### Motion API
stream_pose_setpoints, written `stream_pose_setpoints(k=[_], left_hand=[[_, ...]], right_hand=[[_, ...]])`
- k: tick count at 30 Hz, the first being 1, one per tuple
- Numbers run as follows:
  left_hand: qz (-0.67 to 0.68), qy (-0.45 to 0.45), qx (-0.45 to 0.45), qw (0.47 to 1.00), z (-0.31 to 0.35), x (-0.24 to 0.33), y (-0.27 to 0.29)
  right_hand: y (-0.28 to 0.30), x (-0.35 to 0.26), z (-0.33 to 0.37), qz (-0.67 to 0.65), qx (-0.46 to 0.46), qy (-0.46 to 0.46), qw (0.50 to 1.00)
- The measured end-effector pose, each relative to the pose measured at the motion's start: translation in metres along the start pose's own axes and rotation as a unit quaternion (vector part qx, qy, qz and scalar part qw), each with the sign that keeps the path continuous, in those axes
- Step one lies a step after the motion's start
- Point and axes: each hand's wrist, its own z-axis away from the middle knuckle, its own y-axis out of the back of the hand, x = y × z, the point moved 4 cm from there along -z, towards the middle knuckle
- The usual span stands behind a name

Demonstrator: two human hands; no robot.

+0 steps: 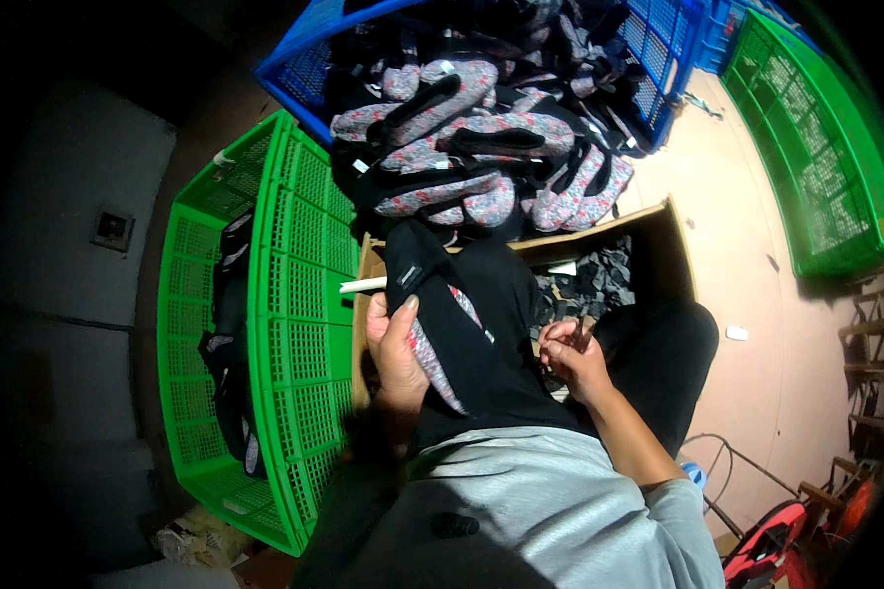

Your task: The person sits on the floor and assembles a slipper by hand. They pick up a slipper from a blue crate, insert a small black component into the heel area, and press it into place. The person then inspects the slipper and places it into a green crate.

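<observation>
My left hand (398,348) is closed around a black fabric slipper (424,294) with a grey-and-red floral lining, held over my left thigh. A white rod-like piece (363,286) sticks out beside it, just above my fingers. Between the fingers of my right hand (572,358) is a small dark tool (584,332), whose kind is too unclear to tell. That hand hovers near my right knee, apart from the slipper. Beyond my knees a heap of similar floral-and-black slippers (521,135) spills out of a blue crate (300,69).
A cardboard box (680,245) holding dark fabric scraps (594,278) stands at my legs. To the left is a green crate (309,324) with black items inside. Another green crate (805,137) stands far right. A red-and-black object (771,540) lies lower right.
</observation>
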Motion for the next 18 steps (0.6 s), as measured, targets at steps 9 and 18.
stream_pose_setpoints(k=[9,18], left_hand=[[-0.025,-0.061,0.056,0.996,-0.005,-0.024,-0.014],[-0.084,-0.071,0.036,0.993,0.005,-0.043,-0.022]], right_hand=[[-0.052,-0.021,0.014,0.368,-0.151,0.227,0.889],[-0.046,-0.012,0.011,0.399,-0.063,0.263,0.876]])
